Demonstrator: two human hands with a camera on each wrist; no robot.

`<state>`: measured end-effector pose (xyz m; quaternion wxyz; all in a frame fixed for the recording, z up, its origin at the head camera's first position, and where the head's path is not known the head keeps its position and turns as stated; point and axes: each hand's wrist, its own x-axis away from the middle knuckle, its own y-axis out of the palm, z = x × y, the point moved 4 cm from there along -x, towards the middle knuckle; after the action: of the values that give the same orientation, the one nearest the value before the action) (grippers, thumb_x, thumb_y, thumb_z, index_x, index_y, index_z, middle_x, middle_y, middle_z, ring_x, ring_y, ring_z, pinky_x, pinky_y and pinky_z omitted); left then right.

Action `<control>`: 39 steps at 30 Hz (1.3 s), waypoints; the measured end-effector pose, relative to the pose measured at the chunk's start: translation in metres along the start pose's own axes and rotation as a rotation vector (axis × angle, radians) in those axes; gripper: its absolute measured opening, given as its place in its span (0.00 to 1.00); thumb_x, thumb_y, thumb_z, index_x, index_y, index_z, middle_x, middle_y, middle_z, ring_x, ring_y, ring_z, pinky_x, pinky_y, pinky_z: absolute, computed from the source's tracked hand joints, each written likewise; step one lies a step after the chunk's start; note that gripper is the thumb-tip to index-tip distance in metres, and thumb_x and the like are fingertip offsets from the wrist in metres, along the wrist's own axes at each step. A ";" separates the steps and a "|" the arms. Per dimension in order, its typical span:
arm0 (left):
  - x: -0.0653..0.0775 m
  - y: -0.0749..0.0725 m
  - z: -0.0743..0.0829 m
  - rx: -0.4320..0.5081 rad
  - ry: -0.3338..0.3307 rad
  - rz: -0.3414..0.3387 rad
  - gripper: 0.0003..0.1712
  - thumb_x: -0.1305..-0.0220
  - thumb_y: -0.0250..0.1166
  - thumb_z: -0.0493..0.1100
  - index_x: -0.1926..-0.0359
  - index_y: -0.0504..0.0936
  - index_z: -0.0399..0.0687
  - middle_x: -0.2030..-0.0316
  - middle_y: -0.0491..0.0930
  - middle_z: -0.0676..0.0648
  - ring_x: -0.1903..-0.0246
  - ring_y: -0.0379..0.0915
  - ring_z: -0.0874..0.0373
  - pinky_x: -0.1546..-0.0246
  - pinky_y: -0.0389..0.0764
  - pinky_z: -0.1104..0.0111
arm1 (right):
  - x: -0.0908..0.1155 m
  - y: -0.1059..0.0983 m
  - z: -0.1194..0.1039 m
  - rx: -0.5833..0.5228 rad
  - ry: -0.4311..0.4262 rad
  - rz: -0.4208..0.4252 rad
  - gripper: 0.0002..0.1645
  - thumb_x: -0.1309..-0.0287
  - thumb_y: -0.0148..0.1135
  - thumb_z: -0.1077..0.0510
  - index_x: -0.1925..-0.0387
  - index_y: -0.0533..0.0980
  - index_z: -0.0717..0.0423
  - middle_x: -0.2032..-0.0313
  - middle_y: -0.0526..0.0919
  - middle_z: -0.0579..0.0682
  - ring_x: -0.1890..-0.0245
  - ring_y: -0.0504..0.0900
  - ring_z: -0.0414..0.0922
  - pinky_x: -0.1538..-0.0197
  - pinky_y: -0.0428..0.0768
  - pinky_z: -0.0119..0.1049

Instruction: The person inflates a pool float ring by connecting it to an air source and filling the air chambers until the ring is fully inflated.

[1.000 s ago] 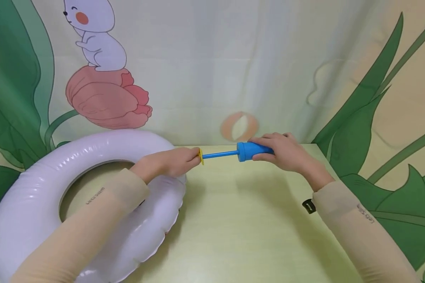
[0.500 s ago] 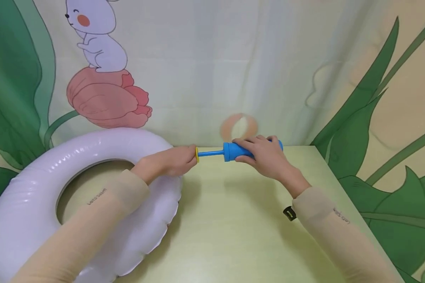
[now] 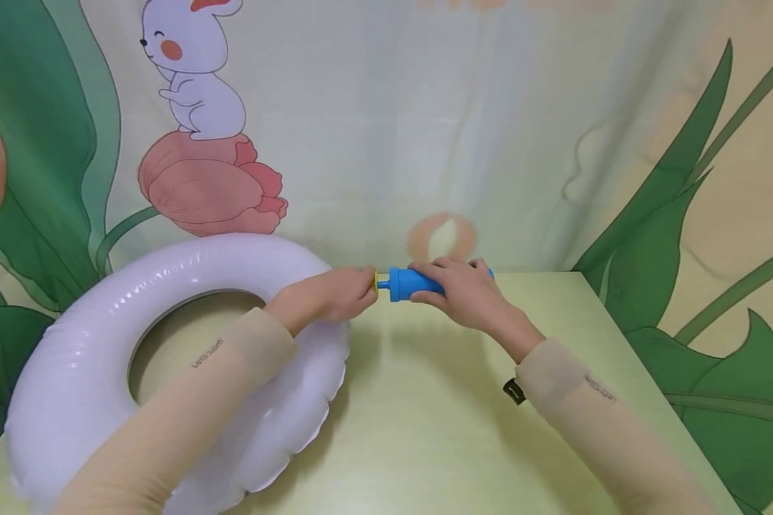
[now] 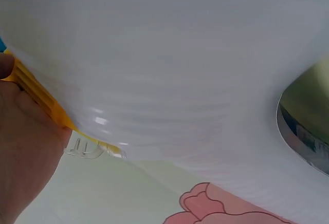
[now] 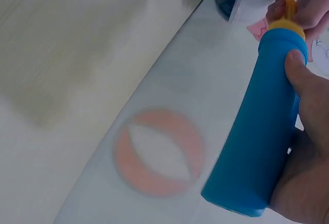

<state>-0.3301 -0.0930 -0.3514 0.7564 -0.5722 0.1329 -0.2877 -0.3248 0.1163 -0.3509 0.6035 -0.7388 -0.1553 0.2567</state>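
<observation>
A blue hand air pump is held level above the table. My right hand grips its barrel, thumb along the side near the yellow collar in the right wrist view. At its other end my left hand holds the yellow end piece, against the inflated white swim ring. In the left wrist view the tip of that yellow piece reaches clear plastic at the ring's edge. A short length of blue rod shows between the left hand and the barrel.
The ring lies on the left of the pale table, under my left sleeve. Behind stands a curtain printed with a rabbit, flowers and leaves. A black strap hangs at my right cuff.
My right hand and the pump barrel have moved left toward my left hand, and the exposed rod has become much shorter. The left hand keeps its grip near the ring.
</observation>
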 end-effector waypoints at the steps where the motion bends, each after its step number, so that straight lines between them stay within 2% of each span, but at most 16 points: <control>1: 0.000 0.001 -0.002 0.003 0.001 -0.004 0.09 0.26 0.42 0.43 0.58 0.67 0.43 0.70 0.68 0.46 0.71 0.66 0.54 0.61 0.68 0.62 | 0.001 0.000 0.004 -0.015 0.005 -0.014 0.37 0.32 0.60 0.35 0.27 0.70 0.43 0.38 0.78 0.53 0.41 0.77 0.52 0.43 0.65 0.59; 6: 0.001 0.003 -0.015 0.018 0.002 -0.005 0.09 0.27 0.39 0.43 0.60 0.65 0.45 0.72 0.66 0.47 0.72 0.62 0.55 0.61 0.66 0.63 | 0.008 -0.006 0.029 -0.068 0.017 -0.052 0.37 0.32 0.62 0.37 0.27 0.70 0.43 0.35 0.76 0.55 0.37 0.73 0.54 0.42 0.62 0.60; 9: 0.003 0.001 -0.022 0.024 0.006 0.001 0.09 0.28 0.39 0.43 0.60 0.65 0.46 0.71 0.66 0.47 0.70 0.64 0.54 0.59 0.66 0.62 | 0.012 -0.012 0.044 -0.076 0.027 -0.068 0.37 0.32 0.62 0.37 0.26 0.69 0.44 0.34 0.75 0.56 0.34 0.71 0.56 0.41 0.62 0.61; 14: 0.005 -0.003 -0.026 0.027 0.025 0.014 0.09 0.26 0.41 0.42 0.59 0.67 0.45 0.68 0.71 0.47 0.65 0.68 0.52 0.56 0.68 0.60 | 0.019 -0.020 0.065 -0.089 0.055 -0.076 0.38 0.32 0.63 0.39 0.26 0.69 0.47 0.32 0.73 0.58 0.33 0.70 0.59 0.40 0.60 0.62; 17: 0.005 -0.003 -0.025 0.015 0.051 0.027 0.09 0.27 0.42 0.40 0.60 0.68 0.43 0.66 0.71 0.46 0.62 0.68 0.50 0.54 0.68 0.59 | 0.020 -0.019 0.069 -0.083 0.052 -0.073 0.38 0.31 0.62 0.39 0.26 0.69 0.49 0.33 0.74 0.60 0.34 0.71 0.60 0.41 0.61 0.62; 23: 0.003 -0.003 -0.018 -0.048 0.095 0.050 0.09 0.28 0.42 0.38 0.62 0.67 0.39 0.64 0.67 0.43 0.60 0.64 0.47 0.51 0.67 0.57 | 0.015 -0.016 0.051 -0.032 0.010 -0.040 0.37 0.31 0.61 0.38 0.27 0.69 0.48 0.35 0.76 0.59 0.38 0.74 0.60 0.43 0.62 0.63; 31: -0.001 -0.011 -0.004 -0.129 0.060 0.056 0.10 0.25 0.44 0.40 0.60 0.68 0.37 0.63 0.68 0.43 0.60 0.64 0.48 0.51 0.68 0.59 | -0.006 -0.012 0.009 -0.007 -0.018 -0.006 0.37 0.30 0.59 0.36 0.26 0.69 0.46 0.38 0.78 0.54 0.40 0.76 0.56 0.44 0.65 0.62; 33: -0.004 -0.012 0.000 -0.149 0.075 0.076 0.10 0.25 0.45 0.39 0.60 0.69 0.36 0.64 0.68 0.42 0.60 0.66 0.47 0.51 0.69 0.58 | -0.011 -0.010 0.003 -0.014 -0.024 -0.009 0.37 0.30 0.58 0.36 0.26 0.69 0.47 0.39 0.79 0.53 0.42 0.78 0.55 0.45 0.65 0.61; 36: -0.008 -0.011 0.005 -0.153 0.095 0.095 0.10 0.26 0.47 0.39 0.59 0.70 0.35 0.64 0.69 0.42 0.59 0.67 0.47 0.51 0.70 0.58 | -0.014 -0.009 -0.002 -0.019 -0.032 -0.031 0.36 0.29 0.57 0.36 0.27 0.69 0.47 0.40 0.79 0.52 0.44 0.79 0.54 0.47 0.66 0.59; 39: -0.010 -0.008 0.006 -0.112 0.102 0.090 0.10 0.26 0.46 0.39 0.59 0.70 0.36 0.64 0.69 0.43 0.59 0.67 0.47 0.52 0.69 0.58 | -0.013 -0.010 0.000 -0.013 -0.032 -0.050 0.37 0.29 0.57 0.35 0.27 0.69 0.46 0.41 0.79 0.52 0.45 0.79 0.53 0.47 0.66 0.59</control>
<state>-0.3366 -0.0836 -0.3430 0.7277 -0.5915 0.2127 -0.2744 -0.3349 0.1119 -0.3388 0.6025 -0.7342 -0.1852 0.2523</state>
